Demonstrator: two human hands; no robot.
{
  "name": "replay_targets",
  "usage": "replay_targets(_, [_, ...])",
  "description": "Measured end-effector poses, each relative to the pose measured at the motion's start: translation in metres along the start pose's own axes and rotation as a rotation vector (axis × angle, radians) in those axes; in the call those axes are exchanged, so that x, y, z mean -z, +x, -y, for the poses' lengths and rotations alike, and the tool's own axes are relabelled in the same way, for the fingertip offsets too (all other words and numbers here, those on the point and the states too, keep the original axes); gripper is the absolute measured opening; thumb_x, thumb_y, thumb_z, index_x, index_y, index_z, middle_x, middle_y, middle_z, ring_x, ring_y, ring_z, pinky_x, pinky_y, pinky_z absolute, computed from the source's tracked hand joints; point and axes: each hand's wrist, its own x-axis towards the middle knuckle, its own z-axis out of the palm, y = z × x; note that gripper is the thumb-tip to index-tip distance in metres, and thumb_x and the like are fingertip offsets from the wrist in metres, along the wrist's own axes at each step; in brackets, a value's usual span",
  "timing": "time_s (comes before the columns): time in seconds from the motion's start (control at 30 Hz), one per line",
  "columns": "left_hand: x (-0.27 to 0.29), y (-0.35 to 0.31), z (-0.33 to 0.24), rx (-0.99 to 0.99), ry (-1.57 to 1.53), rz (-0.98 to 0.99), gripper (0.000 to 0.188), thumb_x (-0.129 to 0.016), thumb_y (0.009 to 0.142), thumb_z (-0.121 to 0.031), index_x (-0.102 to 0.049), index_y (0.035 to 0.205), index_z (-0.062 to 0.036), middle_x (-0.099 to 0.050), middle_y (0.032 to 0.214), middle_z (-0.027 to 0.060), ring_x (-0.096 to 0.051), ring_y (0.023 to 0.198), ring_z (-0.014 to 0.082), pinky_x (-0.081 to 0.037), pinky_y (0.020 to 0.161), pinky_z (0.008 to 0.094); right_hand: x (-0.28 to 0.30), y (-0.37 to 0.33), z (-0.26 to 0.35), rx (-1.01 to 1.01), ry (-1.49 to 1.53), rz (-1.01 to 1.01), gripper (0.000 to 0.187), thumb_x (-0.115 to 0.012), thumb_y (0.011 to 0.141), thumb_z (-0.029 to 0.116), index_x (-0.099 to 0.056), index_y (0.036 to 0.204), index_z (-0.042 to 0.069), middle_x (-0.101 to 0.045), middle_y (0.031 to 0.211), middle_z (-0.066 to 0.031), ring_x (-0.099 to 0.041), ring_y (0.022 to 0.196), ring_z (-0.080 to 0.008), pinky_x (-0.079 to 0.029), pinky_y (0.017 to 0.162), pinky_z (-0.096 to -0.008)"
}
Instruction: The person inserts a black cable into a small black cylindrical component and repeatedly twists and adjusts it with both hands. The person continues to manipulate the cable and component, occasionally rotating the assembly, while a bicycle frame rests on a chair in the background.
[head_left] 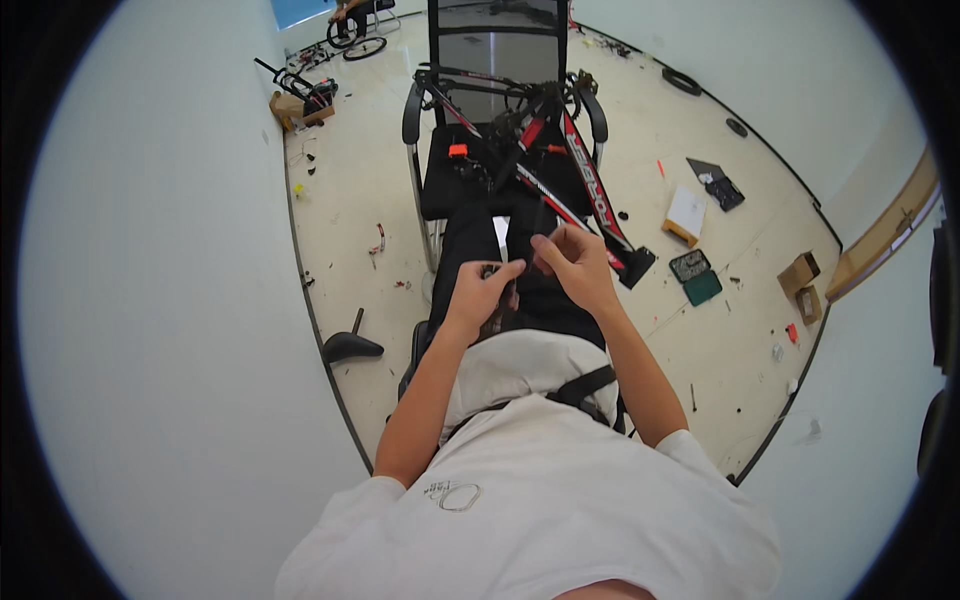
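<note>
Over my lap, my left hand (482,297) is closed around a small dark part, most of it hidden by the fingers. Close by on its right, my right hand (578,266) pinches thumb against fingertips; whatever lies between them is too small to make out. The two hands are slightly apart. Just beyond them, a black, red and white bicycle frame (592,182) rests on a black office chair (438,196) with mesh back. One end of the frame juts out past my right hand. A small orange object (458,151) sits on the seat beside the frame.
A bicycle saddle (352,347) lies on the floor at left. To the right are an open green case (703,288), a black tool case (724,192), a white-and-yellow box (685,216) and a cardboard box (798,272). Far left, another person (352,14) handles a wheel.
</note>
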Motion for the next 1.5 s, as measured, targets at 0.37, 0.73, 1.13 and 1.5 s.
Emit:
replay_targets(0.37, [-0.001,-0.002,-0.009,-0.004,0.083,0.105,0.019,-0.07,0.083,-0.014,-0.059,0.093,-0.0035,-0.063,0.073,0.0043,-0.059,0.062,0.0104,-0.043,0.052,0.0223,-0.011,-0.004,0.014,-0.021,0.077,-0.063,0.051,-0.047,0.103,0.034,-0.061,0.07,-0.002,-0.059,0.06,-0.0036,-0.057,0.055,-0.0092,-0.05,0.055,-0.0233])
replay_targets(0.73, [-0.017,-0.004,0.001,-0.324,0.482,-0.232,0.014,-0.064,0.083,-0.008,-0.061,0.089,0.0038,-0.065,0.068,0.0142,-0.066,0.059,0.0234,-0.048,0.056,0.033,-0.009,-0.007,0.005,0.16,-0.099,-0.036,0.06,-0.039,0.104,0.039,-0.059,0.067,-0.004,-0.06,0.059,-0.0083,-0.062,0.055,-0.0137,-0.052,0.053,-0.0255])
replay_targets(1.13, [-0.014,0.002,0.013,-0.36,0.461,-0.22,0.013,-0.064,0.083,-0.009,-0.06,0.084,0.003,-0.065,0.069,0.013,-0.065,0.06,0.0218,-0.047,0.057,0.0319,0.001,0.006,0.008,-0.047,0.082,-0.041,0.039,-0.048,0.101,0.032,-0.061,0.084,0.0,-0.063,0.07,-0.0068,-0.064,0.064,-0.0127,-0.051,0.056,-0.0232])
replay_targets(1.5, [-0.035,-0.014,-0.006,0.047,-0.496,0.222,0.033,-0.05,0.098,-0.04,-0.048,0.097,-0.0074,-0.055,0.071,0.0042,-0.061,0.061,0.0174,-0.055,0.046,0.0334,-0.014,0.021,0.049,-0.16,0.584,-0.241,0.052,-0.045,0.101,0.042,-0.027,0.062,0.014,-0.02,0.055,0.0069,-0.017,0.043,-0.0058,-0.013,0.041,-0.0255])
